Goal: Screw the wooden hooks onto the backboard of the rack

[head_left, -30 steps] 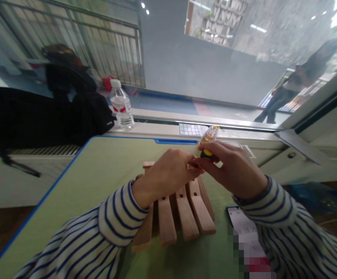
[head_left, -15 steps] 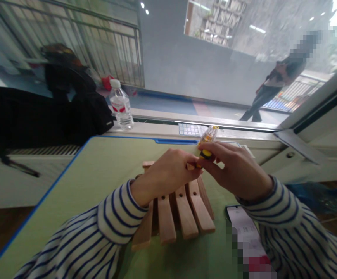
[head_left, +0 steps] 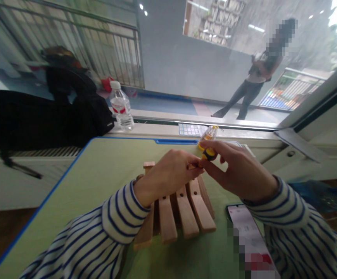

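A set of joined wooden slats (head_left: 182,211) with drilled holes lies on the green desk (head_left: 104,170). My left hand (head_left: 168,176) rests on its top end, fingers closed in a pinch on the wood or on something small I cannot make out. My right hand (head_left: 238,172) is closed around a screwdriver (head_left: 208,145) with a yellow-and-black grip and a clear orange handle end that points up and away. The tool's tip is hidden where both hands meet.
A phone (head_left: 248,240) lies on the desk by my right forearm. On the window ledge stand a water bottle (head_left: 121,105), a black bag (head_left: 54,112) and a white keypad-like item (head_left: 190,129). Outside the glass a person (head_left: 252,73) stands.
My hands stay together on the slats with the screwdriver, barely shifted. The person outside the window has walked to the left.
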